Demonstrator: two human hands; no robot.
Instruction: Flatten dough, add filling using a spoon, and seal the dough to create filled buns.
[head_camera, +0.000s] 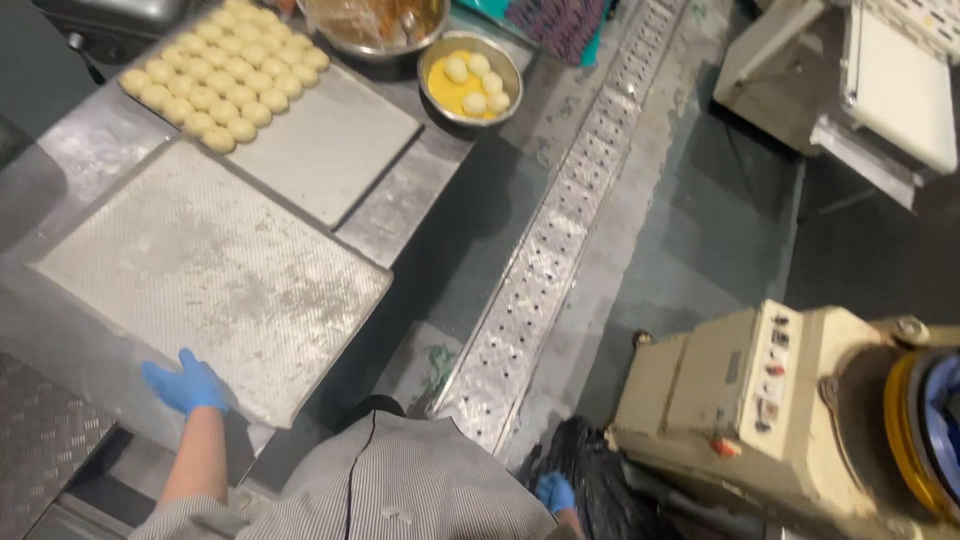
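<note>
A steel table (90, 150) stood at the left above a dark floor with a long drain grate (545, 250). The left hand (185, 385), gloved blue, gripped the near edge of an empty, floured tray (215, 270). Behind it lay a tray of dough balls (225, 70) and a bowl (470, 65). The right hand (555, 492) hung low beside a cream machine (760, 400), its grip unclear.

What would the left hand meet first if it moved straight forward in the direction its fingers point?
The left hand already rests on the near edge of the empty baking tray, so it would slide over its bare surface; the tray of dough balls lies farther on.
</note>
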